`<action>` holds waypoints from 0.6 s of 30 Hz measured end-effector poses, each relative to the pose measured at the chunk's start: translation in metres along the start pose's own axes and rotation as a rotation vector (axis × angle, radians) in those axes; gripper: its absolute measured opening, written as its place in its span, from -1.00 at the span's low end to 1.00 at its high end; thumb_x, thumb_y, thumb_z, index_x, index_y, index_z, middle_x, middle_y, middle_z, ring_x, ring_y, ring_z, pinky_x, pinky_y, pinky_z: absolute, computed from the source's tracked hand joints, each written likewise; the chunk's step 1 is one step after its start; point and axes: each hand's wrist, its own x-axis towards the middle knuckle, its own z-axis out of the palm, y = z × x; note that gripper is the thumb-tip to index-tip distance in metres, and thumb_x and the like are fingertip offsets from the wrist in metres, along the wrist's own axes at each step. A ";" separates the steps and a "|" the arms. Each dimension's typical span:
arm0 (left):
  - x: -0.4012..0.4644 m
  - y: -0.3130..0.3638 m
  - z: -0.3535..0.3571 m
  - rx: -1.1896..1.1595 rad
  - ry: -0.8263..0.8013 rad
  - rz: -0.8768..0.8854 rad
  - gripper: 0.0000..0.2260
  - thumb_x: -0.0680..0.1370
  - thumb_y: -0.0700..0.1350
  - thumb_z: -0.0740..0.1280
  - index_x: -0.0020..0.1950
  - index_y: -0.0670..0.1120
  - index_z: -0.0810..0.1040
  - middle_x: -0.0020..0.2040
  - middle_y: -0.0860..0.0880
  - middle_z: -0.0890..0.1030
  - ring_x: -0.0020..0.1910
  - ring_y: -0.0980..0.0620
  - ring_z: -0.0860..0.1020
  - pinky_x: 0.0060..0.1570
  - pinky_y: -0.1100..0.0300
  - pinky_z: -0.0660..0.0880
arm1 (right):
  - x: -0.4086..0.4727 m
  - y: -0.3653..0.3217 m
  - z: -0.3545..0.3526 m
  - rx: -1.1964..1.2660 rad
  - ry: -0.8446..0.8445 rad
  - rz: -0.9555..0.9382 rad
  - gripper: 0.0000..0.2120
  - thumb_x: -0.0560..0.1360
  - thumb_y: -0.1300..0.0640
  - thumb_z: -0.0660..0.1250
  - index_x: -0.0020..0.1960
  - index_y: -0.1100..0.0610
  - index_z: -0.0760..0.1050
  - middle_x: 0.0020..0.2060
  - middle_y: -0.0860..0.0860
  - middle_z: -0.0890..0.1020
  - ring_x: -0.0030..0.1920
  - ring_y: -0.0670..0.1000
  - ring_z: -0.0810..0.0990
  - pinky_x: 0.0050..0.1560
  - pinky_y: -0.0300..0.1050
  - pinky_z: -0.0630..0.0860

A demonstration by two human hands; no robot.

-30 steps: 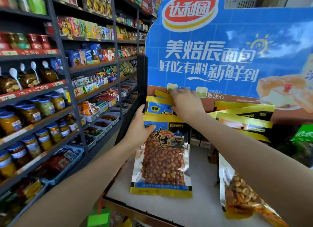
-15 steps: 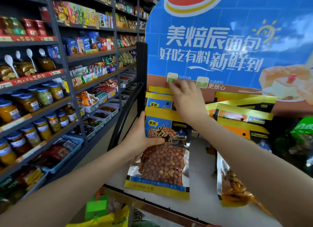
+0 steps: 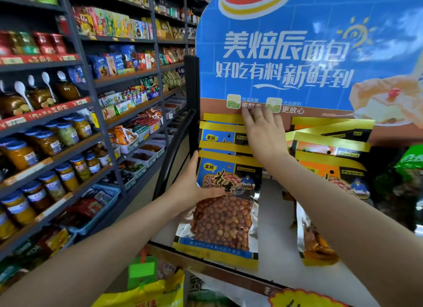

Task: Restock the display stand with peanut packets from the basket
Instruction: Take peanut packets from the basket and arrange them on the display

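The front peanut packet (image 3: 223, 206) stands upright at the left end of the display stand (image 3: 274, 233), with its bottom edge close to the front lip of the white shelf surface. Behind it, a stack of identical blue-and-yellow packets (image 3: 219, 135) rises in steps against the blue backboard (image 3: 297, 54).

The left hand (image 3: 194, 187) grips the front packet at its left edge: the thumb lies across the printed face and the fingers are hidden behind the packet. The right hand (image 3: 263, 132) lies flat on the upper rear packets with fingers (image 3: 248, 116) spread, the tips reaching the lower edge of the backboard; it grips nothing.

A second group of orange-label packets (image 3: 332, 164) stands to the right. A strip of bare white shelf separates the two groups, and the right forearm crosses above it.

A black upright post (image 3: 191, 100) borders the stand just left of the stack, leaving little side clearance there. Beyond the post, store shelving (image 3: 91, 123) holding jars and snacks runs down the left side. A yellow bag (image 3: 148, 293) and a green basket part (image 3: 142, 270) show below the front lip.
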 end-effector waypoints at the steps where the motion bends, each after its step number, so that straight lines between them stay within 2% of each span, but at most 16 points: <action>1: -0.002 -0.002 0.000 0.023 -0.009 -0.004 0.08 0.29 0.04 0.54 0.52 0.12 -0.20 0.38 0.28 0.29 0.32 0.21 0.33 0.34 0.10 0.32 | 0.000 -0.001 0.001 -0.064 0.001 -0.049 -0.50 0.56 0.30 0.04 0.47 0.26 0.05 0.36 0.27 0.34 0.39 0.25 0.25 0.26 0.10 0.31; 3: -0.003 -0.006 0.001 0.050 -0.028 -0.019 0.15 0.23 0.07 0.57 0.51 0.12 -0.24 0.33 0.33 0.29 0.33 0.22 0.31 0.38 0.04 0.28 | 0.001 -0.002 0.003 -0.132 -0.027 -0.087 -0.55 0.56 0.26 0.03 0.44 0.27 0.12 0.31 0.26 0.41 0.35 0.24 0.30 0.23 0.08 0.33; 5: -0.004 -0.006 0.001 0.045 -0.042 -0.029 0.16 0.22 0.05 0.58 0.51 0.12 -0.23 0.39 0.28 0.28 0.39 0.17 0.28 0.40 0.01 0.25 | 0.004 -0.002 0.003 -0.132 -0.045 -0.074 -0.62 0.56 0.25 0.05 0.36 0.28 0.23 0.25 0.26 0.47 0.32 0.25 0.33 0.20 0.08 0.34; 7: -0.005 -0.004 0.001 0.024 -0.043 -0.043 0.14 0.25 -0.02 0.59 0.52 0.10 -0.21 0.43 0.20 0.29 0.38 0.17 0.29 0.40 0.06 0.24 | 0.008 -0.001 0.000 -0.112 -0.059 -0.055 -0.71 0.57 0.20 0.08 0.22 0.29 0.37 0.20 0.26 0.50 0.30 0.25 0.33 0.20 0.09 0.33; 9: -0.005 -0.003 0.002 0.005 -0.051 -0.048 0.12 0.27 -0.08 0.58 0.52 0.08 -0.21 0.44 0.19 0.27 0.36 0.20 0.28 0.40 0.10 0.22 | 0.011 -0.002 -0.003 -0.095 -0.097 -0.068 -0.72 0.58 0.15 0.09 0.13 0.29 0.48 0.22 0.27 0.47 0.31 0.25 0.30 0.25 0.12 0.29; 12: -0.007 -0.001 0.001 -0.012 -0.060 -0.066 0.11 0.28 -0.09 0.58 0.52 0.10 -0.20 0.45 0.17 0.28 0.38 0.16 0.30 0.42 0.03 0.21 | 0.010 -0.001 -0.006 -0.097 -0.121 -0.100 -0.75 0.56 0.23 0.09 0.19 0.25 0.41 0.34 0.27 0.30 0.33 0.28 0.24 0.31 0.14 0.26; 14: -0.007 0.001 0.002 -0.014 -0.066 -0.089 0.08 0.31 -0.14 0.56 0.52 0.08 -0.20 0.43 0.16 0.32 0.32 0.18 0.34 0.37 0.14 0.21 | 0.008 0.001 -0.009 -0.050 -0.095 -0.094 -0.67 0.53 0.33 0.08 0.29 0.24 0.29 0.36 0.27 0.25 0.30 0.29 0.27 0.29 0.12 0.28; 16: -0.007 0.007 0.003 -0.012 -0.074 -0.097 0.05 0.36 -0.18 0.52 0.52 0.04 -0.24 0.34 0.30 0.32 0.22 0.26 0.32 0.25 0.26 0.19 | 0.010 0.003 -0.012 0.003 -0.088 -0.065 -0.58 0.50 0.40 0.07 0.35 0.25 0.21 0.36 0.27 0.26 0.29 0.29 0.29 0.28 0.11 0.30; 18: -0.007 0.012 0.003 -0.008 -0.080 -0.091 0.03 0.39 -0.20 0.49 0.52 0.01 -0.26 0.25 0.37 0.28 0.17 0.29 0.26 0.18 0.31 0.17 | 0.013 0.003 -0.012 0.047 -0.107 -0.030 -0.60 0.50 0.42 0.07 0.32 0.28 0.23 0.30 0.29 0.37 0.28 0.30 0.32 0.25 0.11 0.34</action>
